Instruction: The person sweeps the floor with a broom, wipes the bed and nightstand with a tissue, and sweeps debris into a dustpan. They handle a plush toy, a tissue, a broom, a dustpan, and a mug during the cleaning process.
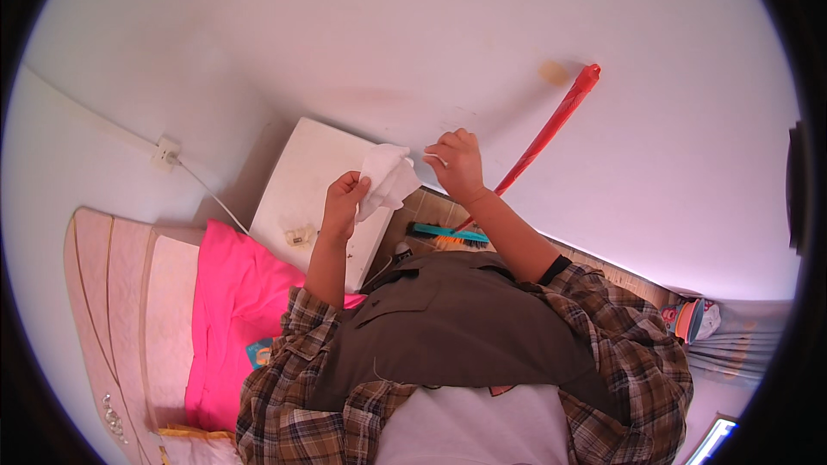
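Note:
My left hand [344, 200] pinches a crumpled white cloth or tissue [387, 177] between thumb and fingers. The sheet hangs in loose folds above the white bedside table [316, 168]. Just to its right, my right hand [457, 161] is raised with its fingertips drawn together. A small white piece [437, 157], perhaps tissue, shows between the thumb and fingers of that hand. There is a gap between the right hand and the white sheet. On the tabletop, left of my left wrist, lies a small clear and yellowish item [298, 236].
A broom with a red handle [546, 135] leans on the wall, its teal head [446, 231] on the wood-look floor. At left are a padded headboard [116, 297], bright pink fabric [236, 310] and a wall socket [167, 154] with a plugged-in cable. A bin [690, 321] stands at right.

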The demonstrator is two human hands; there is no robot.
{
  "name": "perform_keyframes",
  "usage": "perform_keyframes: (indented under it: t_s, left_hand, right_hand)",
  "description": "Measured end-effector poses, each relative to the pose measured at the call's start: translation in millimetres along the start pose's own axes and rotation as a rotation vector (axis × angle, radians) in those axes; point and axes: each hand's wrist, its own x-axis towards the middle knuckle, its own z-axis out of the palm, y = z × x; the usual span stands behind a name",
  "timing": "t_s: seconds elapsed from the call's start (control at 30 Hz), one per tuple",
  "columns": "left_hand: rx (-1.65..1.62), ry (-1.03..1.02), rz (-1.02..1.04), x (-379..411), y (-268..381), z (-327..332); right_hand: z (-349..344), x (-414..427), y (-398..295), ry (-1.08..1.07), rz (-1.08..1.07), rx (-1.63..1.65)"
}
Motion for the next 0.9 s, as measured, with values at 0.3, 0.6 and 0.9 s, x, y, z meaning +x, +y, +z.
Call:
perform_keyframes:
  t_s: [0.3,0.6,0.9]
  left_hand:
    - [0.022,-0.025,0.005,1,-6,-1]
    - [-0.101,0.141,0.059,-6,3,-29]
    - [-0.069,0.081,0.012,3,-3,-11]
  right_hand:
    - [17,-4,1,-0.136,-0.067,-0.004]
    - [-7,-100,59,-0.888,0.185,-0.62]
    - [8,-47,52,-0.48,0.562,0.212]
